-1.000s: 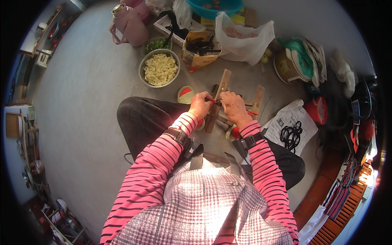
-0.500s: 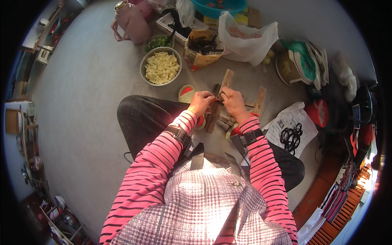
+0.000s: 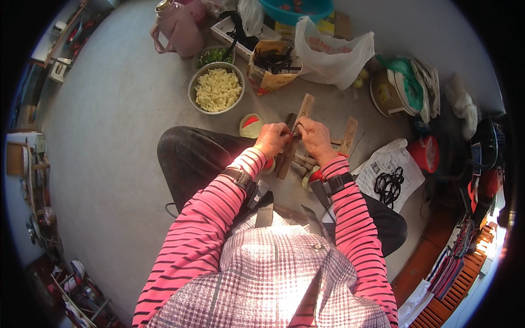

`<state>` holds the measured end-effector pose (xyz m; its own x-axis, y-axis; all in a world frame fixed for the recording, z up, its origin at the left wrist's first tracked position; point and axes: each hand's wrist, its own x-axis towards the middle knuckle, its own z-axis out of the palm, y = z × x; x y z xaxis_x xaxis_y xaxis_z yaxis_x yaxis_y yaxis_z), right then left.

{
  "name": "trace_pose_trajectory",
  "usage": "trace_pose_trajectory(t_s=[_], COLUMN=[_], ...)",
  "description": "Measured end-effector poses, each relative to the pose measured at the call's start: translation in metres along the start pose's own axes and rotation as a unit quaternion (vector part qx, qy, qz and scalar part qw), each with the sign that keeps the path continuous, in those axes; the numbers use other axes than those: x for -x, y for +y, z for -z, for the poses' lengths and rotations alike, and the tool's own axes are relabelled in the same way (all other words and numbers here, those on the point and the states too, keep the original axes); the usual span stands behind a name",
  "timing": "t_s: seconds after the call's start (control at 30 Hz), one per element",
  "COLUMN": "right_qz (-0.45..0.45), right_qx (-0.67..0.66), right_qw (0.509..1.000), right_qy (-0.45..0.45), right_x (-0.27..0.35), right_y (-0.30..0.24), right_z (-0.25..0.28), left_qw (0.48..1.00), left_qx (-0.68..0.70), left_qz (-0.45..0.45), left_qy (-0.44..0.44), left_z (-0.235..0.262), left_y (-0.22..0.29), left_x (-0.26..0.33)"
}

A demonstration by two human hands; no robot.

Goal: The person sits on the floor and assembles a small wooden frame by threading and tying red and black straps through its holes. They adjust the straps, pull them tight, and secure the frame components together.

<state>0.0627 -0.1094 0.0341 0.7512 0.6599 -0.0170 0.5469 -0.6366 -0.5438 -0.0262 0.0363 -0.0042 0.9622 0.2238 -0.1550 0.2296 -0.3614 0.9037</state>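
My left hand (image 3: 272, 140) and my right hand (image 3: 313, 135) are close together in front of me, over a wooden frame (image 3: 284, 163) of narrow boards. The fingers of both are closed in a pinch. Between the fingertips shows something small, with a bit of red and a dark part; its kind is too small to make out. One upright board (image 3: 304, 106) rises just beyond my right hand, and another wooden piece (image 3: 349, 134) stands to its right. Below, a shoe (image 3: 251, 124) in pale green and red lies past my left knee.
Beyond my hands are a metal bowl (image 3: 191, 99) of pale chopped food, a tub of chopped greens (image 3: 214, 55), a torn carton (image 3: 268, 85) of dark strips and a white plastic bag (image 3: 336, 63). A pink jug (image 3: 182, 31) stands far left. Black cord (image 3: 389, 187) lies on paper at right.
The fingers of both hands have shifted slightly around the small thing, and the left hand has turned a little. The whole view has moved very slightly; the other things stay put.
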Motion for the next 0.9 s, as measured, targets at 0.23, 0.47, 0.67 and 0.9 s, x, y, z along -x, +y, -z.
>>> trace_pose_trajectory(t_s=[0.23,0.47,0.67,0.9], right_qz=[0.138,0.153,0.174,0.095], right_qx=[0.124,0.166,0.167,0.145], right_qw=[0.973,0.959,0.956,0.981], right_qy=[0.138,0.169,0.165,0.086], right_x=[0.009,0.031,0.031,0.026], right_y=[-0.011,-0.027,-0.024,-0.012], right_z=[0.014,0.008,0.007,-0.016], left_qw=[0.993,0.99,0.999,0.992], left_qx=[0.111,0.116,0.037,-0.086], left_qz=[0.038,0.079,0.018,-0.089], left_qy=[0.014,-0.027,-0.024,0.029], left_z=[-0.006,-0.001,-0.005,-0.012], left_y=[-0.011,-0.004,-0.002,-0.008], left_x=[-0.003,0.0,0.0,0.0])
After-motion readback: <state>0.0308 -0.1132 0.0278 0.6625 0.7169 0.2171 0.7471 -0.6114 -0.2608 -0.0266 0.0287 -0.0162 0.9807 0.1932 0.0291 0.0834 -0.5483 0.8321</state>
